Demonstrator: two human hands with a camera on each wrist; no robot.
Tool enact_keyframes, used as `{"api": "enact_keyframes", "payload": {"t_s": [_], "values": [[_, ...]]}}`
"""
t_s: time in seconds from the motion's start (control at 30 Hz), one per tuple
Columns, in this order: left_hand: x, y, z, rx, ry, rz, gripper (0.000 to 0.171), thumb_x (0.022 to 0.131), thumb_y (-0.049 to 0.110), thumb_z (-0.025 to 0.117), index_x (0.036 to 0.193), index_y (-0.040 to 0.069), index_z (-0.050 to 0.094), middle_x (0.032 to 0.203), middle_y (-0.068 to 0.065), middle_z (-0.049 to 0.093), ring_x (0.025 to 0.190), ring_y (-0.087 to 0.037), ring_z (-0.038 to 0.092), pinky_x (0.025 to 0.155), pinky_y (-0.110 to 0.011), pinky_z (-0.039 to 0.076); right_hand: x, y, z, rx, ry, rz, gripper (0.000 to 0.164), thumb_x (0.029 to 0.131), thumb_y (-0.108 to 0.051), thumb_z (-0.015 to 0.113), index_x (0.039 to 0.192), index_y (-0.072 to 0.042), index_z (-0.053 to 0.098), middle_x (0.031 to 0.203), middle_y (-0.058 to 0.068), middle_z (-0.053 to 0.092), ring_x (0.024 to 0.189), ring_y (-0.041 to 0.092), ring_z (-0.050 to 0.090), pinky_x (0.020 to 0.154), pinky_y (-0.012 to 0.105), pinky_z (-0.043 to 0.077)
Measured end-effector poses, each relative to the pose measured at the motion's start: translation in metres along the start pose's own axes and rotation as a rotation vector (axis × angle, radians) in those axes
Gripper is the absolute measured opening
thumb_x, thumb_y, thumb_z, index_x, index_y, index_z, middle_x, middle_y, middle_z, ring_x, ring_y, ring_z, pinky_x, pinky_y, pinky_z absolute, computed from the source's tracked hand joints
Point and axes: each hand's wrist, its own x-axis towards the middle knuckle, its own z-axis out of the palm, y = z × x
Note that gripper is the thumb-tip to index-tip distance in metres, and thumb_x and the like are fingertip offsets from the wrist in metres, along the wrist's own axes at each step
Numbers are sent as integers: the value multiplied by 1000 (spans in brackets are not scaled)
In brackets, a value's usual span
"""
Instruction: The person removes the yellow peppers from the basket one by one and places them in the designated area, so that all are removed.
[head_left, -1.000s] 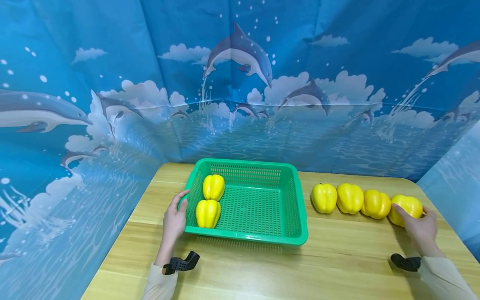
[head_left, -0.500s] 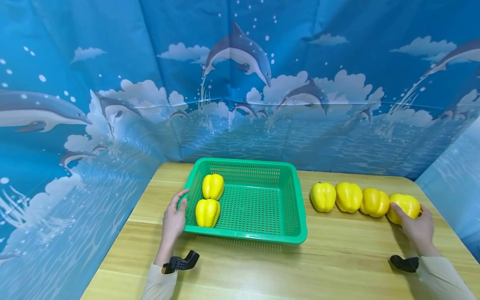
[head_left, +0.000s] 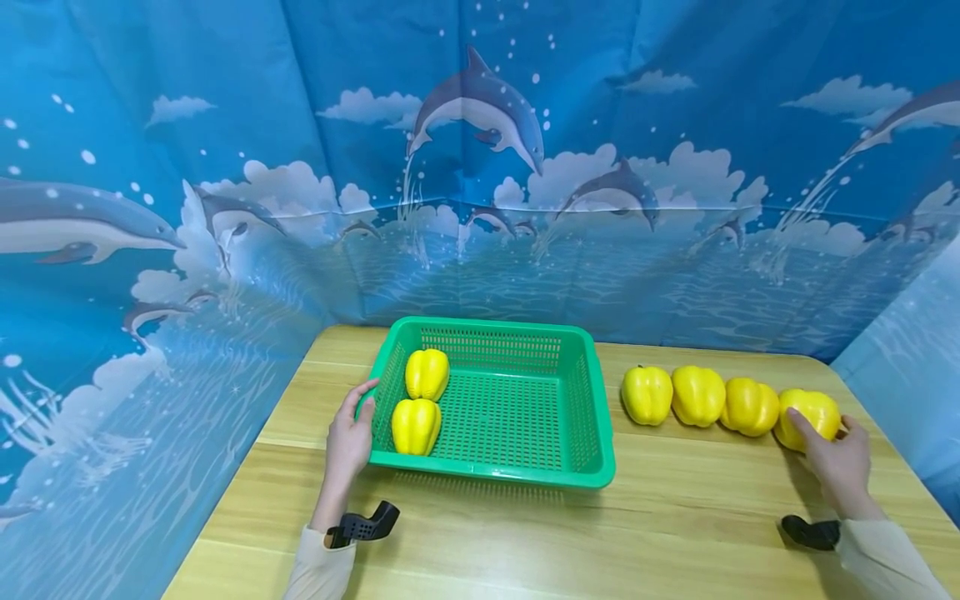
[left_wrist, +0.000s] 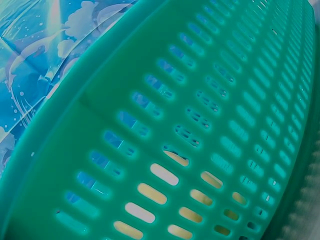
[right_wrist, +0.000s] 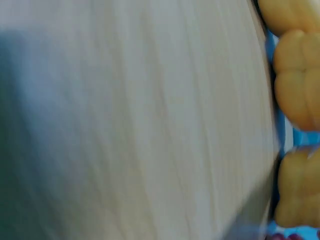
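Note:
A green plastic basket (head_left: 491, 479) with slotted walls stands on the table, holding two yellow bell peppers, the rear pepper (head_left: 427, 375) and the front pepper (head_left: 416, 427), along its left wall. My left hand (head_left: 348, 437) grips the basket's left rim, some fingers hidden under it. To the right, a row of yellow bell peppers ends at the rightmost pepper (head_left: 813, 417). My right hand (head_left: 843, 467) grips that one, thumb on its near side and fingers round its right. The left wrist view is filled by the basket's slotted wall (left_wrist: 165, 115).
Left of the gripped pepper lie three more yellow bell peppers: the first (head_left: 647, 395), the second (head_left: 698, 396) and the third (head_left: 750, 407). A wooden table (head_left: 637, 542) carries everything. Behind it hangs a blue dolphin-printed cloth (head_left: 480, 267). Black wrist mounts (head_left: 367, 523) jut inward from both sleeves.
My right hand shifts very slightly left with its fingers round the rightmost bell pepper. The left hand, basket and other peppers stay as they were.

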Motion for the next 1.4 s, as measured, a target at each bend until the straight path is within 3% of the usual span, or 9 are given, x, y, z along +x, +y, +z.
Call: {"api": "enact_keyframes", "payload": {"t_s": [0.4, 0.57, 0.77, 0.83, 0.93, 1.1, 1.2, 1.4], "values": [[-2, -2, 0, -17, -2, -9, 34, 104, 27, 38, 137, 29, 48, 62, -5, 40, 38, -13, 27, 37, -25, 27, -19, -9, 0, 28, 118, -26, 90, 92, -44, 50, 148, 4, -3, 149, 29, -4, 135, 45, 1, 110, 52, 8], [-2, -2, 0, -5, -7, -5, 35, 104, 28, 37, 137, 28, 47, 67, -6, 42, 39, -13, 28, 38, -26, 28, -30, -18, 7, 85, 229, -91, 77, 93, -34, 50, 151, -7, 9, 149, 18, 7, 133, 35, 12, 109, 44, 14], [-3, -2, 0, -21, -9, -12, 34, 104, 28, 38, 137, 29, 48, 58, -4, 38, 38, -13, 27, 36, -26, 27, -51, -41, 25, 165, 310, -207, 57, 93, -27, 54, 144, -16, 31, 133, -8, 29, 123, 19, 31, 95, 25, 27], [-3, -1, 0, -21, -10, -10, 34, 104, 28, 38, 137, 29, 48, 58, -3, 38, 38, -13, 27, 37, -25, 27, -56, -47, 32, 188, 313, -269, 51, 93, -25, 55, 140, -15, 38, 126, -12, 34, 119, 14, 37, 88, 19, 29], [-3, -1, 0, -21, -9, -9, 34, 104, 27, 38, 137, 28, 48, 60, -4, 39, 38, -13, 27, 37, -25, 27, -58, -53, 42, 208, 304, -357, 44, 94, -23, 56, 135, -11, 46, 125, -5, 43, 115, 12, 43, 82, 16, 32], [-3, 0, 0, -26, -14, -11, 34, 104, 27, 38, 137, 28, 48, 58, -3, 38, 38, -13, 27, 37, -25, 27, -39, -39, 61, 218, 259, -504, 38, 94, -28, 59, 131, -19, 53, 126, -5, 48, 106, 1, 48, 78, 12, 33], [-2, 0, 0, -22, -16, -14, 34, 104, 27, 38, 137, 28, 47, 56, -2, 36, 38, -13, 27, 37, -25, 27, -41, -41, 70, 254, 203, -576, 36, 95, -27, 59, 130, -19, 55, 125, -5, 49, 103, 0, 48, 76, 12, 35], [-1, -1, -1, -5, -12, -8, 34, 104, 28, 37, 137, 29, 47, 58, -3, 37, 38, -13, 27, 37, -25, 27, -92, -85, 83, 349, 120, -612, 30, 96, -17, 56, 125, -7, 57, 119, 1, 54, 98, 4, 50, 76, 14, 36]]}}
